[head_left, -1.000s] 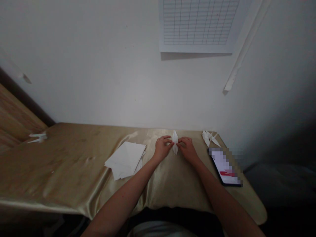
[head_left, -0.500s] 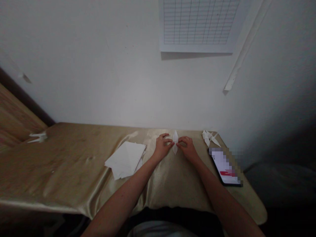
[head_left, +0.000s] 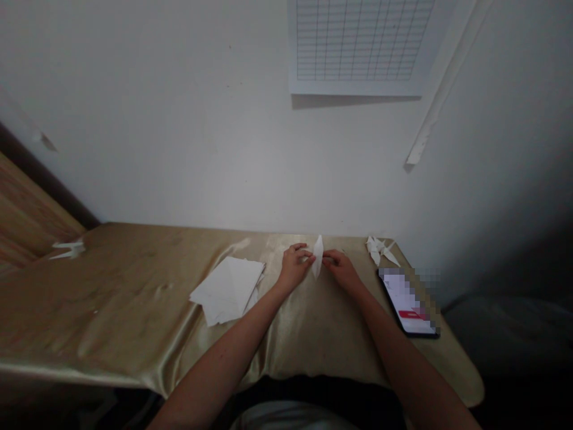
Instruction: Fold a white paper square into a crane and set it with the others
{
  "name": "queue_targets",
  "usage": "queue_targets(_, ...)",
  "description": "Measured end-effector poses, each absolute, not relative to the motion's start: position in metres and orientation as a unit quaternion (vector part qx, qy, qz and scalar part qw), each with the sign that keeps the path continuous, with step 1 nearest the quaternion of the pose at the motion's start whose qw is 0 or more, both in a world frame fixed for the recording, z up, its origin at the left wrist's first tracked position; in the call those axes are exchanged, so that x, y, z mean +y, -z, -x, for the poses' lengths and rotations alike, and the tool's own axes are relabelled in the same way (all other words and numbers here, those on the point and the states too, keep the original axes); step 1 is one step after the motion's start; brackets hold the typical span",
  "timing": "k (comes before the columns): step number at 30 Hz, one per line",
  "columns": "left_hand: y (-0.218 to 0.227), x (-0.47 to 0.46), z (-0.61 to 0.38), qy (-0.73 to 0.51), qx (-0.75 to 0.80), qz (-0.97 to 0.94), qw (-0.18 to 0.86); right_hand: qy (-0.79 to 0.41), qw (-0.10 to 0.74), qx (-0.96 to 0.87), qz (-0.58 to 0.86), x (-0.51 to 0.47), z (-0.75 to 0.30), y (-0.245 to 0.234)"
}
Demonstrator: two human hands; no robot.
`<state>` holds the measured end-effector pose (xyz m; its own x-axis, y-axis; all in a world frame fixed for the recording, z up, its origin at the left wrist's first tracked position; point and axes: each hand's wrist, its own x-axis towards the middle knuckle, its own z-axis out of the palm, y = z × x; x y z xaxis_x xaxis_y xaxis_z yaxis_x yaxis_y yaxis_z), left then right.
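Observation:
A narrow piece of folded white paper, pointed at both ends, stands lengthwise between my hands near the back of the table. My left hand pinches its left side between thumb and fingers, the other fingers curled above. From the right, my right hand closes thumb and fingertips on the opposite edge. Finer folds in the paper are too small to make out.
Left of my arms lies a stack of white paper sheets. Folded paper cranes rest at the back right, behind a phone with a lit screen. Another white folded paper lies far left on the gold tablecloth.
The folded paper has tilted slightly, its top tip leaning to the right, and it looks narrower. My right fingers have shifted a little along its edge.

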<state>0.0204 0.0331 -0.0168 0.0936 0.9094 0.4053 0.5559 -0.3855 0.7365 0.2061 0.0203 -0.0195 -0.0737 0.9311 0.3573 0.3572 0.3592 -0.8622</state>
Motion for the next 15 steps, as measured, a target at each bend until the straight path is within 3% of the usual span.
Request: queue_targets(15,0.0107,0.0237,-0.0211,-0.47,0.521,-0.687,0.188,-0.291,0.492,-0.618,0.54,0.0129,-0.2042,0.0111)
